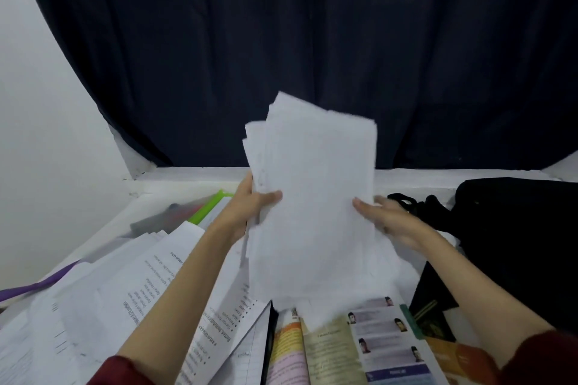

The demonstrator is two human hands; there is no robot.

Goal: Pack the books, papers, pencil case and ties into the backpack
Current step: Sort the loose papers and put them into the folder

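Observation:
A stack of white papers (316, 197) stands upright above the table, blurred. My left hand (250, 206) grips its left edge, thumb on the front. My right hand (387, 222) lies flat against the stack's right edge with straight fingers. The black backpack (516, 228) sits at the right, behind my right hand. More printed papers (125, 297) lie spread at the left. Open books (350, 350) lie near the front edge. A clear pencil case (184, 212) with a green strip lies at the back left. A dark tie (431, 309) lies by the backpack.
A dark blue curtain (312, 40) hangs behind the white table (194, 173). A white wall (37, 103) closes the left side. A purple strip (37, 284) lies under the papers at the far left.

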